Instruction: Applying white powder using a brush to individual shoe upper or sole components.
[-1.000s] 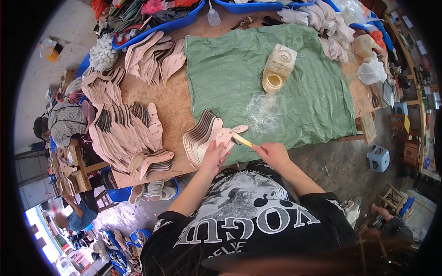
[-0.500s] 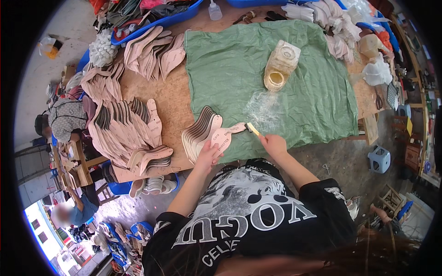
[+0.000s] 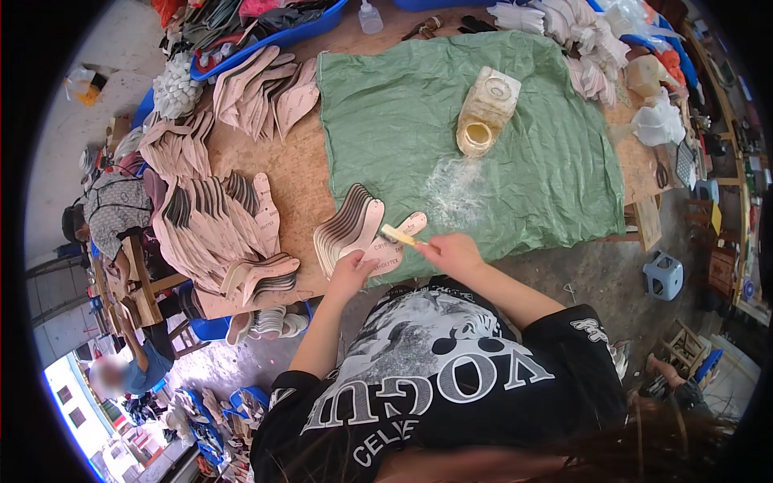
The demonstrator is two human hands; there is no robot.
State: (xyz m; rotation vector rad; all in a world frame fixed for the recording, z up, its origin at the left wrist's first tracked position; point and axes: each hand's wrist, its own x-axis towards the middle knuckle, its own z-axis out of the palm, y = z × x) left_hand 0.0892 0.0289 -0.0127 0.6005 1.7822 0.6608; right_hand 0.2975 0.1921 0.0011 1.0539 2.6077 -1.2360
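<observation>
My left hand [image 3: 352, 274] is closed on the wide end of a pink insole [image 3: 385, 258] with dark print, near the front edge of the table. In my right hand [image 3: 453, 254] is a small glue brush [image 3: 401, 235] with a yellowish handle. Its bristle end lies over the insole, close to the middle; whether it touches cannot be made out. Just left of it leans a fanned stack of pink insoles [image 3: 345, 231]. Beyond my hands a stained plastic jug [image 3: 493, 97] with a round opening cut in it rests on the green woven sheet [image 3: 378, 105].
Several more piles of insoles [image 3: 213, 229] cover the table's left side. A whitish dried smear [image 3: 455, 189] marks the sheet. Blue basins [image 3: 278, 36] and a squeeze bottle [image 3: 370, 18] stand at the back. A blue stool [image 3: 663, 275] is on the floor at right; other people work at left.
My right hand has moved left and the brush now lies over the insole's middle instead of its narrow far tip. The left hand has shifted slightly left, and the insole has turned a little.
</observation>
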